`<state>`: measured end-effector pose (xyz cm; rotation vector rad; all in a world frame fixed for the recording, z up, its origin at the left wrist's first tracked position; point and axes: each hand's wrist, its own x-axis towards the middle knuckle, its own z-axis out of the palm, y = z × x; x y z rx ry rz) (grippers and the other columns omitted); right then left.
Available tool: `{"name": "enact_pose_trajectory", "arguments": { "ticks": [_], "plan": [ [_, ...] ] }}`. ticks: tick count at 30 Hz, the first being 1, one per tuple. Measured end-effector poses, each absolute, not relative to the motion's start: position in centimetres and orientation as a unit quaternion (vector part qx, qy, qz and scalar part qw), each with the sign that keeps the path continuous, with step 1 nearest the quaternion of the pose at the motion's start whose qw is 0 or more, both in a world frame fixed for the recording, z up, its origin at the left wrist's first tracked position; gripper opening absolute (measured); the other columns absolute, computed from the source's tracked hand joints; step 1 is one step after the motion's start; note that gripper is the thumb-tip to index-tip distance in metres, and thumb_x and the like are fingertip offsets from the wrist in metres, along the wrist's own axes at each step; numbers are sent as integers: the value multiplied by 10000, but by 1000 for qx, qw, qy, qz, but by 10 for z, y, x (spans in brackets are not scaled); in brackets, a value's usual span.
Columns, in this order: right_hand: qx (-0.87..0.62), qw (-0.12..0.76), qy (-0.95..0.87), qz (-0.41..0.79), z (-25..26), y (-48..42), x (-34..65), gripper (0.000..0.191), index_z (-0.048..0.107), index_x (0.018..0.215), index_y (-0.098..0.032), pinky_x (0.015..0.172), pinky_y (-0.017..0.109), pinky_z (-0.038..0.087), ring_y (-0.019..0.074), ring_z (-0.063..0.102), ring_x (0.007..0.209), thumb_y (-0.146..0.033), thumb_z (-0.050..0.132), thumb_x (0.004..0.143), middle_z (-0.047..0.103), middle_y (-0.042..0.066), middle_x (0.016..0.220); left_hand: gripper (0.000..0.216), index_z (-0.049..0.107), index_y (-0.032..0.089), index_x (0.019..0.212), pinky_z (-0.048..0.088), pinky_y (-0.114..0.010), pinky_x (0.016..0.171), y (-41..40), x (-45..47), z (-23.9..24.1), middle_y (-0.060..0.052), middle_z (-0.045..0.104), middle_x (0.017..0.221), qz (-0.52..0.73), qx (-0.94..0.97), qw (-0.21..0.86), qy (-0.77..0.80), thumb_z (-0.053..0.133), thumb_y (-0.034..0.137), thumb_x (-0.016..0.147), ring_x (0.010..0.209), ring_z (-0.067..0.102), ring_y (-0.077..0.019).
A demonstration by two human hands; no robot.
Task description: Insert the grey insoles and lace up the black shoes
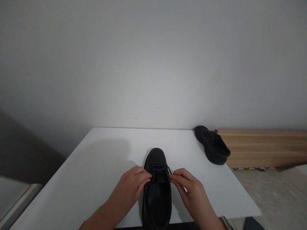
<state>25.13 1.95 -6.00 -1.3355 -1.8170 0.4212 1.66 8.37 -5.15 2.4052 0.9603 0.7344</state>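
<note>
A black lace-up shoe (pixel 156 157) stands upright on the white table (pixel 100 166), its toe pointing away from me. Dark laces (pixel 158 168) cross over its front. My left hand (pixel 135 180) pinches at the left side of the lacing, thumb and fingertips together at the shoe's edge. On the opposite side, the fingers of my right hand (pixel 185 185) close on a shoelace near the eyelets. What exactly sits between the left fingertips is too dark and small to make out.
A second black shoe (pixel 211 145) lies at the table's back right corner. Behind the table rises a pale wall (pixel 153 70). To the right, a wood-grain board (pixel 263 145) runs along the wall above a tiled floor (pixel 271 191).
</note>
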Motion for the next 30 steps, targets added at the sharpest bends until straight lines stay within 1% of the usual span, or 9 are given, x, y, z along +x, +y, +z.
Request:
{"name": "enact_pose_trajectory", "arguments": {
  "ticks": [3,6,10,14,18,21,23,25,30],
  "plan": [
    [-536,403,-720,179,-59,16,247,304,720,1142,-244,778,295,579,210,710,895,-118,500,974,712,83,1012,186,692,227,1056,554,-321,803,77,20,-46,-48,746,940,253,858,234,382,562,156,944,863,704,-212],
    [-548,381,-722,184,-53,11,243,362,631,1291,-250,805,333,585,227,714,924,-140,459,993,717,91,1040,253,652,233,1165,562,-338,814,72,25,-38,-65,718,1006,227,859,246,387,619,193,918,896,696,-229],
    [-562,306,-747,182,-42,7,237,400,548,1384,-221,803,411,591,265,703,920,-183,448,998,691,119,1066,295,652,217,1142,565,-349,829,70,31,-31,-81,645,1051,197,873,241,376,509,93,916,921,675,-223],
    [-579,231,-766,158,-39,9,231,427,587,1322,-162,773,468,596,295,691,893,-82,391,952,656,152,1077,309,648,175,1043,567,-363,819,71,39,-27,-103,585,1071,145,883,213,392,462,27,845,914,655,-230],
    [-600,205,-763,128,-42,12,226,334,664,1084,-176,697,460,593,290,680,807,-41,404,924,644,126,984,275,622,165,967,558,-362,798,70,46,-24,-120,561,1114,100,884,206,408,428,16,841,896,643,-226],
    [-602,241,-755,97,-39,15,222,284,647,984,-203,680,422,574,275,665,823,-37,425,924,629,114,1015,261,614,176,932,535,-366,795,70,45,-20,-108,567,1091,125,886,197,401,404,33,875,897,623,-229],
    [-584,303,-747,94,-33,17,221,261,622,972,-215,738,397,556,261,647,902,-48,425,937,610,112,1087,236,606,190,904,510,-365,801,70,43,-15,-86,576,1048,179,880,211,388,407,62,905,900,604,-228],
    [-557,382,-727,125,-24,18,221,222,586,970,-228,791,354,533,228,626,940,-86,415,969,608,90,1071,212,588,202,888,483,-341,796,71,40,-7,-57,583,991,251,858,256,368,416,89,934,893,587,-212],
    [-538,531,-611,236,-8,20,225,141,549,998,-256,660,226,481,130,582,724,-238,416,1041,639,0,879,154,547,216,877,437,-280,754,78,33,12,-4,577,868,387,791,331,339,464,122,966,838,553,-167]
  ]
}}
